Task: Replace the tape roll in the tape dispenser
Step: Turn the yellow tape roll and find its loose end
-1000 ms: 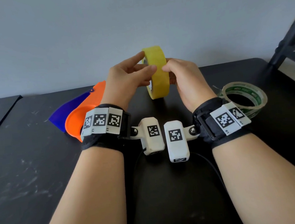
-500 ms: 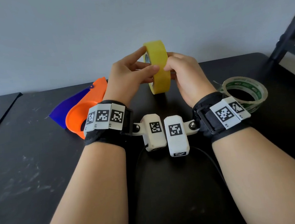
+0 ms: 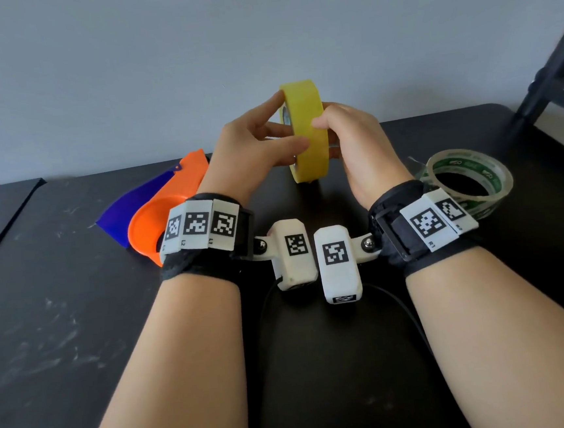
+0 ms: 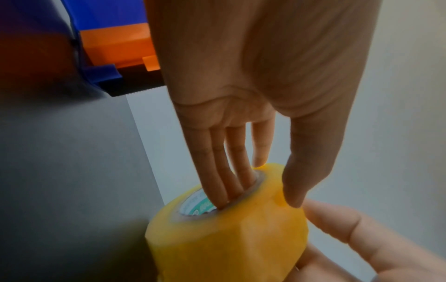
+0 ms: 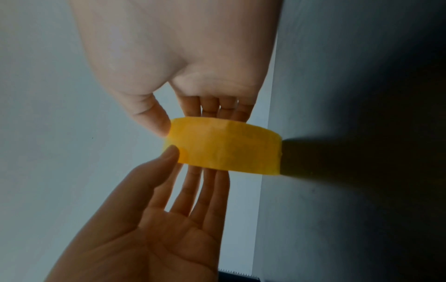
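Yellow tape roll (image 3: 307,133) is held upright on edge, off the black table (image 3: 62,335), between both hands, roughly centre of the head view in front of the grey wall. Left hand (image 3: 254,148): thumb pressed on the outer yellow band, index tip on the roll's upper rim; left wrist view shows three fingers (image 4: 224,171) running straight into the cardboard core, so the roll wall is pinched between thumb outside and fingers inside. Right hand (image 3: 356,149): thumb tip against the outer band on the near side, other fingers behind the roll on its far face; right wrist view shows them mostly hidden by the roll, so how far they enter the core cannot be told. Both hands grip the same roll, thumbs close together on the band. Tape dispenser (image 3: 167,206), orange shell with a blue part beside it, lies on the table to the left, partly hidden behind the left wrist band, well apart from the roll; its serrated cutter edge shows in the left wrist view. A clear tape roll with green print (image 3: 468,180) lies flat on the table to the right, just beyond the right wrist, touched by neither hand.
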`<state>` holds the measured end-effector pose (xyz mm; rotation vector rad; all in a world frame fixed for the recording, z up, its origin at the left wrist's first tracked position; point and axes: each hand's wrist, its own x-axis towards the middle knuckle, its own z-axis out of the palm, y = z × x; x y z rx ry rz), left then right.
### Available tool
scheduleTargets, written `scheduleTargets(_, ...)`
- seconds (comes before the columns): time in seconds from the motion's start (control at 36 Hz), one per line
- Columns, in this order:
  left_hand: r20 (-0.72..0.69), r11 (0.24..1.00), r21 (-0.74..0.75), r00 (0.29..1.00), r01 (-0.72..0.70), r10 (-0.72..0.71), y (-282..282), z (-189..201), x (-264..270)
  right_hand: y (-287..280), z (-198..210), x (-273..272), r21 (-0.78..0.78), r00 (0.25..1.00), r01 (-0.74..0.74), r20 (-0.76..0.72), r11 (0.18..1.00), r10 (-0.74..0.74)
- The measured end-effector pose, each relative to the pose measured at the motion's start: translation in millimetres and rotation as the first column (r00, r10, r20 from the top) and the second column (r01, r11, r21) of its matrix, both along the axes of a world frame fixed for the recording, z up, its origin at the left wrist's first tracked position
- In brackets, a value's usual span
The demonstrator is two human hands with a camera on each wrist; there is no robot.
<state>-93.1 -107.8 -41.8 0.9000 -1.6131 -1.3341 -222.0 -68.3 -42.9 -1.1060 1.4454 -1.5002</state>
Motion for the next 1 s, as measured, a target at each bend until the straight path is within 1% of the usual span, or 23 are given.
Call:
scheduleTargets(0.14,-0.028,1.0,0.011,0.999,-0.022,0.022,0.7,-1.0,-0.3,-2.0,-2.4,-1.9,-0.001,0.999,-0.034,-0.007,0.999,0.034)
scheduleTargets(0.31,-0.072,0.999,0.013,0.996,-0.047,0.048,1.4,-0.8,-0.4,-2.0,-4.7,-4.9,-0.043,0.997,-0.079,-0.02,0.996,0.078)
scheduleTargets(0.61,-0.152,0.993,0.05,0.982,-0.107,0.114,2.4,-0.3,-0.4,2.8,0.1,-2.2,-0.016,0.996,-0.09,-0.009,0.996,0.089)
scheduleTargets(0.69,-0.147,0.993,0.044,0.982,-0.111,0.116,2.6,-0.1,-1.4,2.9,1.5,-1.2,-0.003,0.997,-0.083,-0.004,0.997,0.083)
scheduleTargets(0.75,-0.134,0.994,0.035,0.985,-0.104,0.108,2.4,0.3,-1.6,2.8,2.5,-0.6,0.009,0.999,-0.051,0.006,0.999,0.051)
scheduleTargets(0.81,-0.111,0.996,0.027,0.99,-0.087,0.089,1.7,0.5,-1.5,2.9,3.4,-0.8,0.024,0.999,-0.021,0.025,0.999,0.021)
scheduleTargets(0.94,-0.021,0.999,-0.011,0.998,-0.052,0.052,0.7,1.2,-0.2,4.8,3.5,0.5,0.019,0.995,-0.002,0.103,1.0,0.0)
scheduleTargets(1.0,-0.006,0.999,-0.012,0.999,-0.035,0.035,0.6,1.2,0.4,2.7,2.7,0.1,0.035,0.994,0.004,0.107,0.999,-0.008)
